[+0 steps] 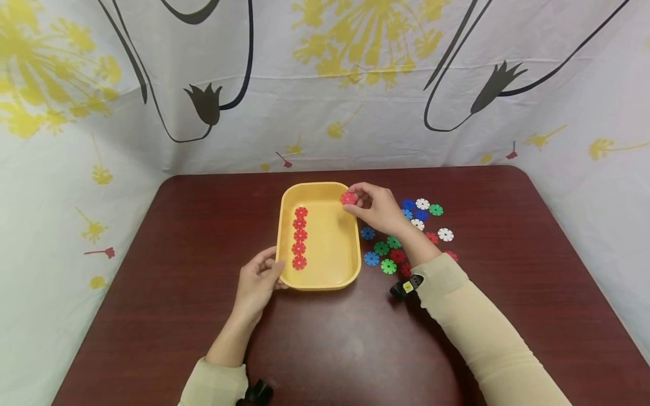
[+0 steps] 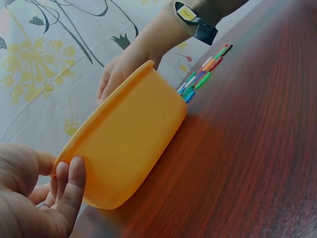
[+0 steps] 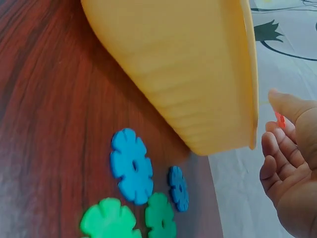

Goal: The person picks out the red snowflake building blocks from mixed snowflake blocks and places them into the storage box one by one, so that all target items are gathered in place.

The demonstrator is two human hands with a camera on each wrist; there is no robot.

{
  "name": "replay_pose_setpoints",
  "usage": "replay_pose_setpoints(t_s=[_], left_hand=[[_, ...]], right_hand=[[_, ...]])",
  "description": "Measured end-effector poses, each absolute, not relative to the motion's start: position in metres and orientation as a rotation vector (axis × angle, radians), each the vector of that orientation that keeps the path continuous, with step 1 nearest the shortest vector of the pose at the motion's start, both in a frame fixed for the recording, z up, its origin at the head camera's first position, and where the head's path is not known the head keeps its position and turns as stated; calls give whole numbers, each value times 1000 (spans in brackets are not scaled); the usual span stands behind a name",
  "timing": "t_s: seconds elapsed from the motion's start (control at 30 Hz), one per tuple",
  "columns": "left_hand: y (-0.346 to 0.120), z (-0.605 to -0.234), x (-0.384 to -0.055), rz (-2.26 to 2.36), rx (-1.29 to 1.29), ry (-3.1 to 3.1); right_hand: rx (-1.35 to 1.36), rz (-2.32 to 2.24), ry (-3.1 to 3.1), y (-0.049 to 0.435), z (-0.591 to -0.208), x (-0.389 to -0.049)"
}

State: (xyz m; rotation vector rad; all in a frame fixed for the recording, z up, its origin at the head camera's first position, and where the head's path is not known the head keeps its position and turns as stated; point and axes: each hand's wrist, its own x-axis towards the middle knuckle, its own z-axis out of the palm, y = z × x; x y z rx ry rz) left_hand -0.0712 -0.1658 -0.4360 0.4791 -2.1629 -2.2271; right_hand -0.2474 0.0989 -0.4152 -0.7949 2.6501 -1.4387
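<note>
Currently my right hand (image 1: pixel 378 208) pinches a red, flower-shaped plastic disc (image 1: pixel 348 198) between thumb and fingers, above the far right corner of a yellow, round-cornered plastic tray (image 1: pixel 330 254). Across the tray's width, left of that disc, a straight row of five matching red discs (image 1: pixel 300 235) runs along the tray's long axis, away from me. My left hand (image 1: pixel 258 279), nearer to that row, grips the near left rim, fingers curled about it.
</note>
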Motion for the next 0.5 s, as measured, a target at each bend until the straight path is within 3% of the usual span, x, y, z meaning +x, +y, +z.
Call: replay_pose_setpoints(t_s=[0.5], left_hand=[[-165,-434,-72,-2255,485,-2144]], right_hand=[[-906,-1425,2643,70,-408,-252]])
